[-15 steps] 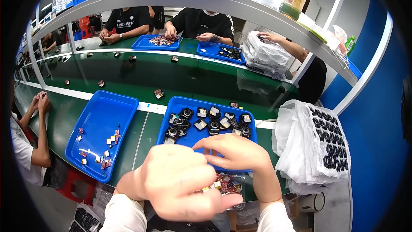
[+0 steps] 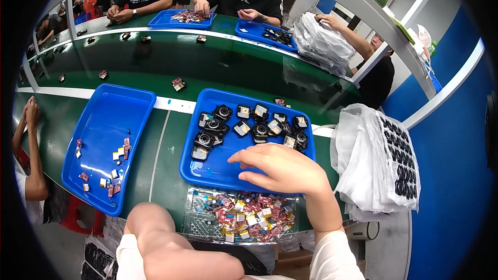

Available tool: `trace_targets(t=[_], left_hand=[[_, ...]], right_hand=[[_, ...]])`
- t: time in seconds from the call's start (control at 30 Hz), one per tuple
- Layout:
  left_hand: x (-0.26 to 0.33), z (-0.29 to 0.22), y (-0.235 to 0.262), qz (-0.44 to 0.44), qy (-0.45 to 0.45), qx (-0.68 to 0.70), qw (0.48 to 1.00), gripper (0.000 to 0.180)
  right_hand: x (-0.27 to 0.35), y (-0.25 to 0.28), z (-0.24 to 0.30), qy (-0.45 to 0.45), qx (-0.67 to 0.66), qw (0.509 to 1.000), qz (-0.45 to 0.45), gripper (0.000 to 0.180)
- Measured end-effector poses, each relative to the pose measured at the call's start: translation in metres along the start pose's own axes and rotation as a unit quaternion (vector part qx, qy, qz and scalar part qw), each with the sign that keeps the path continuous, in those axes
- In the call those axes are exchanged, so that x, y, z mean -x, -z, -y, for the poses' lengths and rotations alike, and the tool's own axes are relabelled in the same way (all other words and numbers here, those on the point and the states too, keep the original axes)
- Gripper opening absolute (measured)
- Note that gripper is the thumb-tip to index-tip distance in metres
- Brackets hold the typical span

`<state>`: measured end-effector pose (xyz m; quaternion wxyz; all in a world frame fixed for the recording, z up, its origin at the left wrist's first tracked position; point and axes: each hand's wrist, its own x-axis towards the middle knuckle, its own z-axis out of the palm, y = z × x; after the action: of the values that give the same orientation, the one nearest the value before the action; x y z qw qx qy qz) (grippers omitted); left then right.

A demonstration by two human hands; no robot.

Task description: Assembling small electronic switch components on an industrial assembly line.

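My right hand [image 2: 282, 170] hovers over the near part of a blue tray [image 2: 218, 175]. Its fingers are curved with the thumb apart, and nothing shows between them. Several black watch-like casings [image 2: 205, 139], some with round dials and some with pale square backs, lie in the far part of that tray. My left hand [image 2: 207, 264] is low, close to my body, bent at the wrist; its fingers are hidden from view. Between my hands and the tray's near edge sits a clear plastic tray [image 2: 194, 223] heaped with small red circuit boards [image 2: 254, 215] with silver and yellow parts.
Left of me, another blue tray [image 2: 106, 124] holds several small boards. White sheets with black parts [image 2: 363, 161] are stacked at right. Beyond runs a green conveyor [image 2: 228, 72] with scattered boards; co-workers sit across it. A person's arms [image 2: 32, 129] rest at far left.
My left hand has dropped toward my body, uncovering the clear tray of boards. My right hand stays over the blue tray. The whole view has shifted slightly.
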<state>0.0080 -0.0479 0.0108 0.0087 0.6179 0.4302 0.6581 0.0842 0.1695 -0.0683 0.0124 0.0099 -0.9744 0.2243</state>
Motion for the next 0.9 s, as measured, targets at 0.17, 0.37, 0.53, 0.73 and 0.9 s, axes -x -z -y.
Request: trace_targets(t=[0.17, 0.37, 0.53, 0.73, 0.9], left_hand=[[-0.001, -0.005, 0.01, 0.102, -0.062, -0.103, 0.988, 0.041], [0.016, 0.009, -0.007, 0.053, -0.028, -0.026, 0.998, 0.029], [0.003, -0.007, 0.004, 0.041, -0.04, -0.075, 0.996, 0.03], [-0.001, 0.006, 0.006, 0.069, -0.094, -0.045, 0.992, 0.026], [0.0, 0.007, -0.001, 0.036, -0.092, 0.021, 0.995, 0.028]], right_hand=[[0.0, -0.001, 0.015, 0.013, 0.021, 1.0, 0.018, 0.027], [-0.001, -0.027, 0.031, 0.058, -0.021, 0.99, 0.125, 0.026], [-0.006, -0.044, 0.033, 0.059, 0.018, 0.986, 0.153, 0.025], [-0.005, -0.056, 0.04, 0.073, 0.073, 0.975, 0.197, 0.032], [-0.003, -0.067, 0.04, 0.082, 0.109, 0.984, 0.116, 0.035]])
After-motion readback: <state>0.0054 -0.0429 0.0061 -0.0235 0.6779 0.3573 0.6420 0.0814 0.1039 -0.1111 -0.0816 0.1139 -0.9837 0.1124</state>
